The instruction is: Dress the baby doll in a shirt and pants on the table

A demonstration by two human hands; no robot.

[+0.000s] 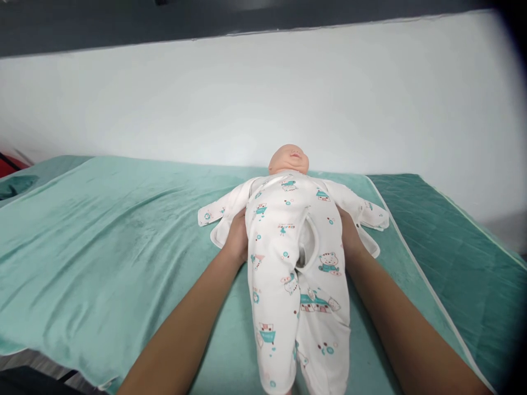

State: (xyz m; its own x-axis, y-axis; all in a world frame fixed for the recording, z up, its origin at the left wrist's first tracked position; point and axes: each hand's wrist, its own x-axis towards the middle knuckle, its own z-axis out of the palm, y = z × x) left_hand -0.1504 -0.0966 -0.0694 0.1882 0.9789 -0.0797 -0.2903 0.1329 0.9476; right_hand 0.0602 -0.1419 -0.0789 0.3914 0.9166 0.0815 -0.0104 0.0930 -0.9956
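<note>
A baby doll (290, 159) lies on its back, its head at the far end and its legs toward me. It wears white open-crotch trousers (274, 274) printed with teal and pink animals and boats, pulled up over the chest. Matching jacket sleeves (230, 206) spread out to both sides. My left hand (237, 236) grips the doll's left-hand side in view, at the waist. On the opposite side, my right hand (349, 233) holds it at the same height. The fingers of both hands are mostly hidden behind the clothed body.
A light green sheet (102, 236) covers the bed under the doll, with wrinkles at the left. Along the right lies a darker green quilted cover (461, 247). A white wall (164, 104) rises behind. Something red (8, 164) shows at the far left edge.
</note>
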